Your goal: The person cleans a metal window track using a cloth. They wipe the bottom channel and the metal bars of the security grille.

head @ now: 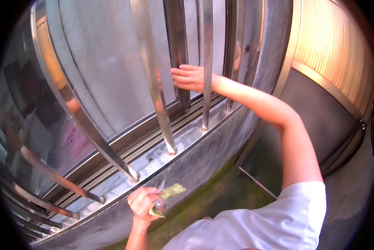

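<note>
My right hand [188, 78] reaches between upright stainless-steel window bars [208, 62]. Its fingers lie stretched out over the dark metal frame [182, 53] of a sliding window, and one bar crosses in front of the wrist; nothing shows in its grasp. Below the sill, my left hand [143, 201] is closed around a yellow-green cloth [174, 190], whose ends stick out on either side of the fist. A clear, shiny object [158, 204], perhaps plastic, also shows in that fist; most of it is hidden. Behind the bars stands the glass pane [109, 62].
The tiled sill [152, 159] carries the feet of the bars above a grey concrete wall [187, 168]. Mossy ground [218, 190] runs along its base. To the right is a metal door [327, 84] with a ribbed upper panel. A pink bag [76, 139] appears in the glass.
</note>
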`<control>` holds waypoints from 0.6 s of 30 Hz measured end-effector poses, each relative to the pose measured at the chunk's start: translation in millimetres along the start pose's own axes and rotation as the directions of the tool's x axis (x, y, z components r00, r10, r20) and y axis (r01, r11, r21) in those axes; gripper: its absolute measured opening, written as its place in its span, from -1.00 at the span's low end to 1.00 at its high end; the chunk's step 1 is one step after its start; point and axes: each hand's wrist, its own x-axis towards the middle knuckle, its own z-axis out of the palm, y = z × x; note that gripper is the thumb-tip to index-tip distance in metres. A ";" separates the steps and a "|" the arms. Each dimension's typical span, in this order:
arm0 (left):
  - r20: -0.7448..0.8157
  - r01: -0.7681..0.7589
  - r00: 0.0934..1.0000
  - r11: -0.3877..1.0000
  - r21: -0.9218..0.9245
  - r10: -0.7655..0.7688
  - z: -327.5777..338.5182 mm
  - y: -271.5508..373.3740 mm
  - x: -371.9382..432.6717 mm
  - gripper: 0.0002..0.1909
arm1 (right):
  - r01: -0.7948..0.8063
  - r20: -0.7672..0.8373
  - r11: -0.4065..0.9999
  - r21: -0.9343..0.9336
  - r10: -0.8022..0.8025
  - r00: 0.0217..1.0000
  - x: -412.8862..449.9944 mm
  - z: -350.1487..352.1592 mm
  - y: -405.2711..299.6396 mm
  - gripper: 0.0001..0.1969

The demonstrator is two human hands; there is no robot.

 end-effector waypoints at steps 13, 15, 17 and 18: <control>0.034 -0.062 0.998 0.986 0.154 0.057 22.2 -61.2 -32.1 -0.73 | -0.161 0.118 0.986 -0.036 0.165 0.979 -9.3 -14.4 -3.5 -0.64; 0.044 -0.089 0.996 0.986 0.138 0.083 21.2 -65.1 -33.2 -0.73 | -0.161 0.216 0.985 -0.057 0.170 0.962 -14.5 -20.3 -0.3 -0.63; 0.046 -0.098 0.995 0.987 0.125 0.093 17.3 -63.8 -32.3 -0.75 | -0.179 0.295 0.980 -0.091 0.198 0.935 -22.3 -21.2 0.9 -0.60; 0.054 -0.113 0.993 0.986 0.119 0.107 18.3 -63.9 -32.7 -0.77 | -0.202 0.327 0.977 -0.064 0.212 0.921 -32.9 -17.6 3.8 -0.59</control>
